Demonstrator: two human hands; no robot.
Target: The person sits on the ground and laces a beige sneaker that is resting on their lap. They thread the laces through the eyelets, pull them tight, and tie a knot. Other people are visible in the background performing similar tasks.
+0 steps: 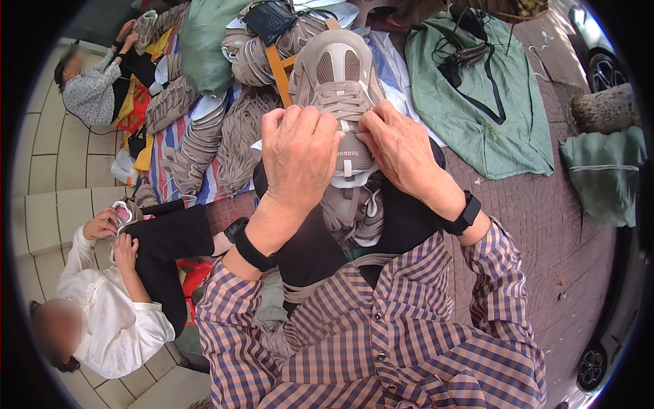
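A beige-grey sneaker upper (332, 65) lies in front of me, its toe pointing away. Flat laces (339, 97) cross its middle, and the padded tongue (352, 151) faces me. My left hand (300, 155) is closed at the left of the lacing, fingers curled against the upper's edge. On the other side, my right hand (407, 151) pinches near the top of the lacing. Any lace end inside the fingers is hidden. Below the tongue, between my knees, sit more beige shoe parts (351, 215).
Stacked shoe uppers (197, 146) and a bundle of laces (245, 133) lie on a striped sheet at left. Two people (112, 300) handle shoes there. A green cloth (477, 129) with a black strapped bag (466, 58) spreads at right, near a green sack (606, 174). Cars stand far right.
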